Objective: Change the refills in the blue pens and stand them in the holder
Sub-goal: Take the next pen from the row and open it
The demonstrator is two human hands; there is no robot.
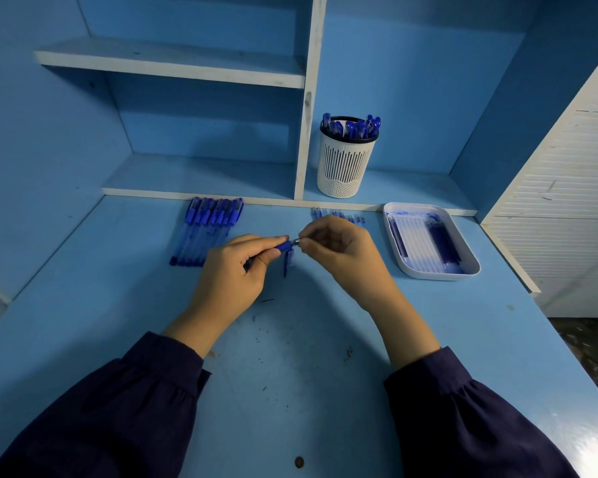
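Dim, cool, even light. Soft shadow under white wooden shelf [173, 69]; darker patch mid blue painted desktop [290, 384]. Straight edges bow outward; pale sheen bottom right; detail soft.

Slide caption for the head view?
Left hand holds a blue pen, right hand pinches its tip; more pens stand in the holder.

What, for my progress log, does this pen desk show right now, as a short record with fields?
left hand: grips the blue pen by its barrel
right hand: pinches that pen's tip end
waiting: row of pens lying on the desk, left side
holder: white, on the low shelf, standing pens inside
tray: white, right side, refills lying in it
loose part: small blue piece, likely a cap, on the desk under the pen
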